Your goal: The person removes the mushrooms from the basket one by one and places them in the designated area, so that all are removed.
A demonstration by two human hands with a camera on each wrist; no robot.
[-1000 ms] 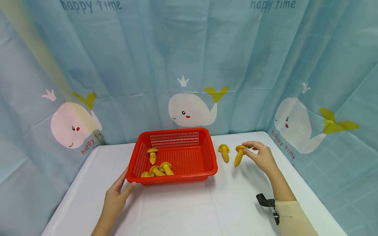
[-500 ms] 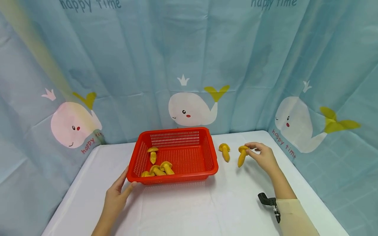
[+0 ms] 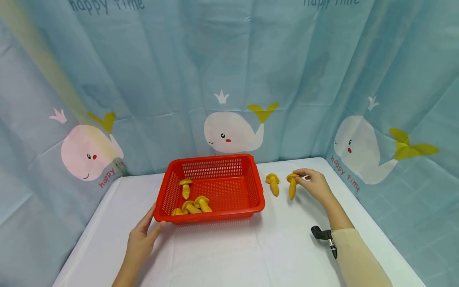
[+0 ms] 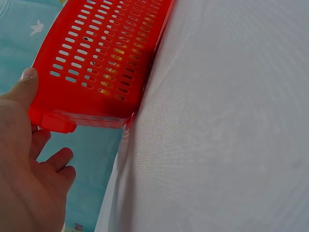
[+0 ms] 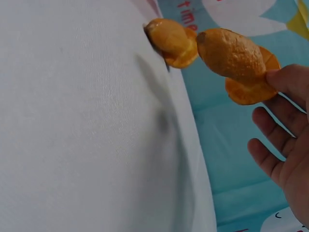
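Note:
A red plastic basket (image 3: 258, 199) stands on the white table, with several yellow toy mushrooms (image 3: 195, 206) inside. My left hand (image 3: 143, 235) rests against its near left corner, thumb on the rim (image 4: 29, 82), fingers straight. To the right of the basket, my right hand (image 3: 310, 185) pinches a yellow mushroom (image 3: 292, 186) by its cap (image 5: 251, 89), lifted off the cloth with the stem pointing down. Another mushroom (image 3: 273, 183) lies on the table between that one and the basket, also visible in the right wrist view as a mushroom (image 5: 171, 41).
The white tablecloth (image 3: 251, 255) spreads in front of the basket. A blue whale-print curtain (image 3: 229, 99) closes off the back and both sides. A black wrist-camera mount (image 3: 322, 236) shows on my right forearm.
My right hand has raised the pinched mushroom slightly and turned it more upright, drifting a little back. The left hand and the basket have stayed put.

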